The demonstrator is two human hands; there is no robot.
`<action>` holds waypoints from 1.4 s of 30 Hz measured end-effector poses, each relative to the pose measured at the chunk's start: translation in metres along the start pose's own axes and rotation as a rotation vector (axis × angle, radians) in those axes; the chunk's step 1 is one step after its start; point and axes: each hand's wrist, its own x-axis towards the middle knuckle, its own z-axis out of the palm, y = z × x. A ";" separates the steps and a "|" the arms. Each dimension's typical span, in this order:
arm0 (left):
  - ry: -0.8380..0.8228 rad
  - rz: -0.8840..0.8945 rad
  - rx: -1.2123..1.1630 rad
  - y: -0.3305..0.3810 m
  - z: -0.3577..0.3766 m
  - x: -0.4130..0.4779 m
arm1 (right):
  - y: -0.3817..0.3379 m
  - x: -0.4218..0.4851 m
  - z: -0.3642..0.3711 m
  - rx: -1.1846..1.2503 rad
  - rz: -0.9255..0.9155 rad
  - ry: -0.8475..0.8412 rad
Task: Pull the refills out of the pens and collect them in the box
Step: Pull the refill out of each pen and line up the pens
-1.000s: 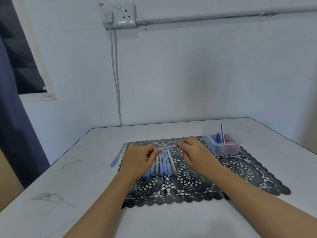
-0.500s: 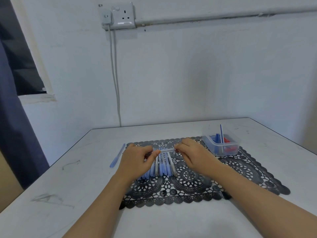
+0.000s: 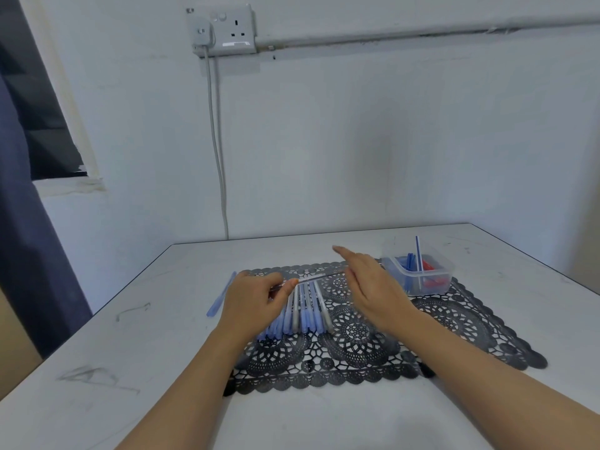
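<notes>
While my left hand (image 3: 256, 302) pinches a pen (image 3: 312, 278) level above the row of pens (image 3: 303, 315) on the black mat (image 3: 454, 323) in mid-frame, my right hand (image 3: 370, 287) beside it is blurred, fingers stretched loose. The box (image 3: 446, 271) sits at right centre, refills (image 3: 418, 254) inside.
</notes>
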 end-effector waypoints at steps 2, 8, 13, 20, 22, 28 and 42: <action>0.003 -0.022 0.005 -0.001 0.000 0.000 | 0.002 0.001 -0.001 0.019 0.013 0.045; -0.010 -0.063 0.006 -0.002 0.000 0.000 | 0.008 0.003 0.000 0.124 0.048 0.156; -0.014 -0.086 0.023 -0.004 0.000 0.001 | 0.006 0.005 -0.002 0.122 0.150 0.062; -0.033 -0.104 0.021 -0.006 0.002 0.001 | 0.015 0.005 0.009 -0.006 0.208 -0.291; -0.029 -0.104 0.022 -0.006 0.001 0.001 | 0.018 0.005 0.010 -0.034 0.181 -0.348; -0.039 -0.109 0.006 -0.005 0.001 0.001 | 0.015 0.001 0.008 -0.090 0.132 -0.459; -0.056 -0.105 0.017 -0.003 -0.001 0.001 | 0.005 0.006 -0.002 -0.131 0.242 -0.364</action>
